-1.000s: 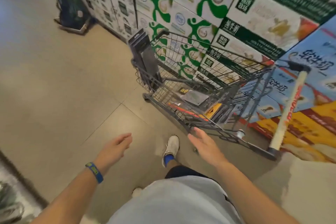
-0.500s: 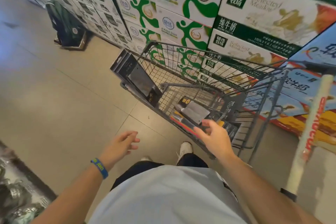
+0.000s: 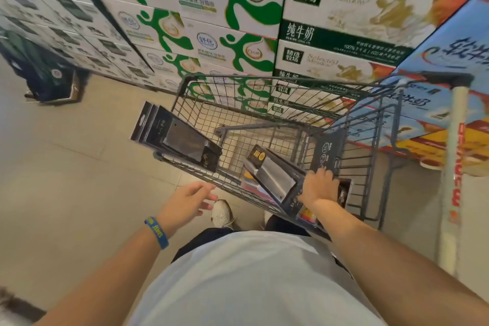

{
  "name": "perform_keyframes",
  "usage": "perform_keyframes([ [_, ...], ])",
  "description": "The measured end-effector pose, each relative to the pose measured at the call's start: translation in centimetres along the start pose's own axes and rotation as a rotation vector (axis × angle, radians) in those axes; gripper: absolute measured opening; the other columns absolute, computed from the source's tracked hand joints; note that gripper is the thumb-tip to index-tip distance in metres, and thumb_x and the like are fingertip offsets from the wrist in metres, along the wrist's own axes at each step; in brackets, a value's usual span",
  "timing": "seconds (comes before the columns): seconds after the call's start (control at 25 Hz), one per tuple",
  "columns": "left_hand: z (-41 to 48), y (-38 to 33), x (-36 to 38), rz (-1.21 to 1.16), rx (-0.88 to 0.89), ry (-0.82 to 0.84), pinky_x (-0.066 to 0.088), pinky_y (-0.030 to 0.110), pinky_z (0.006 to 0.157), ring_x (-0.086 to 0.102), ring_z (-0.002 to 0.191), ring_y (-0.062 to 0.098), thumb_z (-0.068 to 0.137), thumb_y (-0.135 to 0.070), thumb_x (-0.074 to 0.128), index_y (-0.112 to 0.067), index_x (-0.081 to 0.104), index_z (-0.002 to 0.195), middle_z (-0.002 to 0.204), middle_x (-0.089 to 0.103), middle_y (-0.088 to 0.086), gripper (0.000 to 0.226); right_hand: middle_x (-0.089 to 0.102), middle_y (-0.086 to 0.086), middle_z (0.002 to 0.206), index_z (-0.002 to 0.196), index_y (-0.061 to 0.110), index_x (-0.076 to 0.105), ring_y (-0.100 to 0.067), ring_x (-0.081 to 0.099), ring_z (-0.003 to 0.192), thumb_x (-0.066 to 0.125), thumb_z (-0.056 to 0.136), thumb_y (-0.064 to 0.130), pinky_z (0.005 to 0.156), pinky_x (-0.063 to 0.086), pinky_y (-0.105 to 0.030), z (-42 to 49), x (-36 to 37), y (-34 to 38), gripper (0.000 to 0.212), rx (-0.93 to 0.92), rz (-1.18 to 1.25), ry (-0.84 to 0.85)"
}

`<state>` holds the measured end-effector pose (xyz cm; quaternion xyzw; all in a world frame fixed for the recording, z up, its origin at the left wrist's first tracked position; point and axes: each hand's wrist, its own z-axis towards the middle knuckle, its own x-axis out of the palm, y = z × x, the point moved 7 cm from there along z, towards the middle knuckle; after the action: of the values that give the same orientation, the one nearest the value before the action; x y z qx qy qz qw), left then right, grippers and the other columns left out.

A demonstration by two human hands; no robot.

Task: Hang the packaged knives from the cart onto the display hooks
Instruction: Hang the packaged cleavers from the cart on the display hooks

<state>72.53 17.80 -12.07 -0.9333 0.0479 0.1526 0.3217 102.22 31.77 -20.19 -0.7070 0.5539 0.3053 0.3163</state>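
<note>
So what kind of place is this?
Probably a supermarket or warehouse store: milk boxes are stacked high like a wall, a wire shopping cart stands in front of them, and knives in packs lie inside it.

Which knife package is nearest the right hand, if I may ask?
The silver-cleaver package lying in the cart; the black packs lean on its rim.

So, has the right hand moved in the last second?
Yes: the right hand went forward over the near rim of the cart and grips a packaged knife.
</note>
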Motion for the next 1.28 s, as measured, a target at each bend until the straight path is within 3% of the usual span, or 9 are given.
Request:
perform_keyframes([
  [0.12,1.6,-0.6,-0.1,0.037,0.024,0.039,0.054,0.029,0.074,0.072,0.080,0.009,0.098,-0.044,0.050,-0.032,0.068,0.103,0.092,0.075,-0.011,0.022,0.047,-0.015,0.136,0.132,0.010,0.055,-0.033,0.047,0.125,0.066,0.097,0.024,0.099,0.046,-0.042,-0.2,-0.6,0.7,0.038,0.003,0.015,-0.027],
  [0.2,2.4,-1.0,-0.3,0.054,0.038,0.064,0.055,0.030,0.076,0.072,0.081,0.008,0.099,-0.044,0.050,-0.031,0.068,0.103,0.093,0.075,-0.013,0.022,0.045,-0.016,0.137,0.134,0.009,0.051,-0.036,0.049,0.122,0.072,0.093,0.026,0.099,0.048,-0.041,-0.3,-0.7,0.3,0.049,0.023,0.134,-0.009],
  [0.36,3.5,-1.5,-0.9,0.070,0.036,0.096,0.054,0.030,0.077,0.072,0.084,0.010,0.100,-0.042,0.049,-0.032,0.068,0.104,0.094,0.075,-0.012,0.022,0.066,-0.015,0.124,0.127,0.010,0.058,-0.036,0.063,0.112,0.080,0.088,0.028,0.090,0.053,-0.040,0.1,-0.5,-2.1,0.049,0.109,0.485,0.133],
  [0.48,4.0,-1.9,-1.8,0.087,0.039,0.098,0.054,0.031,0.078,0.072,0.085,0.009,0.100,-0.042,0.048,-0.031,0.067,0.105,0.096,0.075,-0.010,0.023,0.068,-0.015,0.124,0.128,0.009,0.063,-0.035,0.063,0.114,0.076,0.090,0.026,0.092,0.055,-0.040,1.1,-0.8,-1.8,0.044,0.091,0.402,0.180],
  [0.72,4.5,-1.7,-2.8,0.081,0.009,0.084,0.052,0.029,0.076,0.071,0.091,0.015,0.101,-0.043,0.046,-0.030,0.066,0.108,0.100,0.074,-0.009,0.025,0.048,-0.014,0.143,0.138,0.007,0.055,-0.033,0.042,0.133,0.058,0.099,0.028,0.105,0.043,-0.045,0.6,0.0,1.7,0.044,0.064,-0.088,0.072],
  [0.92,4.4,-0.7,-2.3,0.080,0.003,0.085,0.051,0.026,0.074,0.071,0.089,0.011,0.102,-0.043,0.045,-0.030,0.066,0.107,0.099,0.073,-0.009,0.026,0.053,-0.015,0.138,0.139,0.008,0.051,-0.033,0.048,0.128,0.063,0.098,0.031,0.103,0.046,-0.043,0.9,-0.3,2.3,0.048,0.052,-0.098,0.045],
  [1.04,4.5,-0.2,-2.0,0.078,0.003,0.079,0.052,0.026,0.073,0.072,0.086,0.011,0.102,-0.042,0.045,-0.031,0.067,0.107,0.098,0.074,-0.010,0.025,0.053,-0.016,0.131,0.130,0.014,0.050,-0.037,0.057,0.115,0.082,0.084,0.034,0.091,0.052,-0.043,1.1,0.0,1.7,0.059,0.054,0.176,0.102],
  [1.16,4.7,-0.1,-1.5,0.084,0.000,0.087,0.053,0.025,0.073,0.072,0.084,0.008,0.102,-0.043,0.044,-0.035,0.067,0.104,0.094,0.075,-0.015,0.024,0.061,-0.002,0.103,0.111,0.022,0.059,-0.027,0.061,0.093,0.084,0.082,0.027,0.074,0.047,-0.033,1.8,0.4,-0.8,0.038,0.134,0.635,0.108],
  [1.28,4.7,-0.3,-1.4,0.074,0.003,0.087,0.052,0.025,0.072,0.072,0.081,0.005,0.101,-0.044,0.045,-0.036,0.067,0.102,0.091,0.074,-0.020,0.023,0.064,-0.001,0.092,0.087,0.026,0.059,-0.022,0.063,0.084,0.077,0.088,0.030,0.066,0.051,-0.033,1.5,1.4,-2.3,0.019,0.213,0.845,0.179],
])
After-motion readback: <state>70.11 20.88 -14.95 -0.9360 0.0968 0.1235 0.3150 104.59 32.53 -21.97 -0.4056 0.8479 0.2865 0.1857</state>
